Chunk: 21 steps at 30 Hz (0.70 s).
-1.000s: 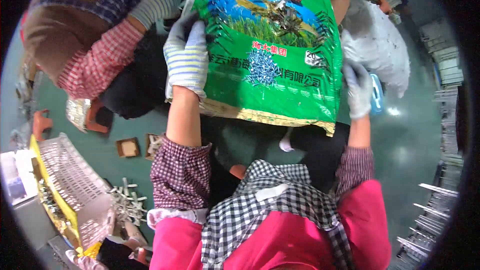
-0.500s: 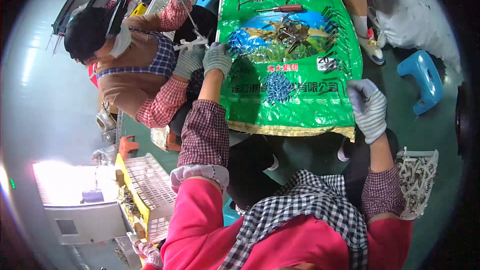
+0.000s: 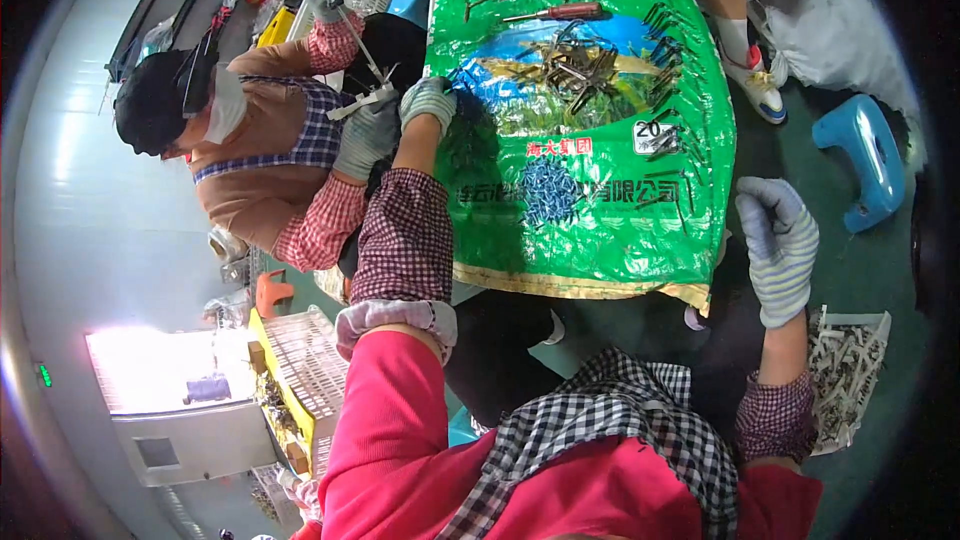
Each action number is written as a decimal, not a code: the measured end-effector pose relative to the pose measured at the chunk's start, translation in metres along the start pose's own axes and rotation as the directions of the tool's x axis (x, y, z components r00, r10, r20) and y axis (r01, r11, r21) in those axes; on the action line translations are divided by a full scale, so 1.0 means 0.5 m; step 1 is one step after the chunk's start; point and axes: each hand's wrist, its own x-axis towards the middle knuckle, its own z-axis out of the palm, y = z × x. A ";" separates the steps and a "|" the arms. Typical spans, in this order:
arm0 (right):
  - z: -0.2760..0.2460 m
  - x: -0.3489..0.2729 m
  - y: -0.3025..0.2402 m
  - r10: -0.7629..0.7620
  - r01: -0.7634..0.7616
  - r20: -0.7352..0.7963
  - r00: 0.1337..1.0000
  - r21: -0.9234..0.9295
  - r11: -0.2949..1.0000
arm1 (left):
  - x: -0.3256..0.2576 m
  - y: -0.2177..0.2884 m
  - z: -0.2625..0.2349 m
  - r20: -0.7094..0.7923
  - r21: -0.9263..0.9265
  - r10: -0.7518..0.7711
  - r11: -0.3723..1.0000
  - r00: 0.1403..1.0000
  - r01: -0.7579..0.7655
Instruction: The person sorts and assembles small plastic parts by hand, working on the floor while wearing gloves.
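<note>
The green printed sack [image 3: 580,140] is spread flat as a work surface across the lap, just beyond the knees, and its left edge is being pinched by the gloved left hand [image 3: 428,105], fingers curled closed on the plastic. The gloved right hand [image 3: 778,245] is held off the sack's right edge, fingers loosely extended and gripping nothing, so only one side is being controlled. A scatter of small dark metal pieces [image 3: 585,65] is lying near the sack's middle and far end, and a red-handled tool [image 3: 560,12] is resting loose beside them.

A slide is judged the main risk: with the right edge unsupported, any lift or tug on the left could tilt the slick plastic, and the metal pieces and tool could be sent rolling toward the near hem [image 3: 590,285] or off the free side onto the green floor [image 3: 860,280].

A co-worker's gloved hands [image 3: 365,130] are being worked just beside the left hand, a thin white strip [image 3: 365,70] stretched between them; a snag or a bumped wrist could be caused there.

On the right, a white basket of pale scraps [image 3: 850,370] sits near the right forearm and could be knocked if that hand is swung back carelessly
</note>
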 end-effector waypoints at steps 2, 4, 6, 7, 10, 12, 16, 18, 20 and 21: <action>0.002 0.001 0.006 0.002 -0.002 0.015 1.000 -0.024 1.000 | 0.012 -0.001 0.000 0.048 0.010 0.048 0.999 0.998 -0.049; 0.004 0.002 0.008 0.023 -0.023 0.020 1.000 -0.020 1.000 | 0.021 0.008 -0.008 0.105 0.047 0.048 0.997 0.993 -0.053; 0.007 0.003 0.007 0.042 -0.041 0.027 0.999 -0.013 0.999 | 0.027 0.007 -0.010 0.096 0.058 0.050 0.997 0.994 -0.056; 0.008 0.004 0.005 0.037 -0.036 0.033 0.999 -0.018 0.999 | 0.032 0.005 -0.009 0.100 0.073 0.050 0.996 0.994 -0.058; 0.008 0.006 0.004 0.030 -0.028 0.046 0.998 -0.037 0.999 | 0.033 0.019 -0.011 0.133 0.126 -0.001 0.992 0.991 -0.016; 0.007 0.006 0.003 0.025 -0.023 0.054 0.998 -0.047 0.999 | 0.032 0.020 -0.004 0.117 0.120 0.018 0.992 0.993 -0.032; 0.008 0.006 0.001 0.044 -0.041 0.070 0.997 -0.048 0.998 | 0.041 0.000 0.023 0.047 -0.037 -0.048 0.998 0.998 0.050; 0.009 0.007 0.001 0.042 -0.038 0.074 0.996 -0.054 0.998 | 0.037 -0.001 0.021 0.012 0.049 0.062 0.997 0.998 -0.063; 0.009 0.007 0.003 0.016 -0.011 0.068 0.998 -0.066 0.998 | 0.032 0.007 0.017 -0.012 0.136 0.179 0.975 0.984 -0.176; 0.010 0.007 0.003 0.017 -0.012 0.067 0.998 -0.066 0.998 | 0.033 0.002 0.018 -0.035 0.136 0.222 0.967 0.974 -0.215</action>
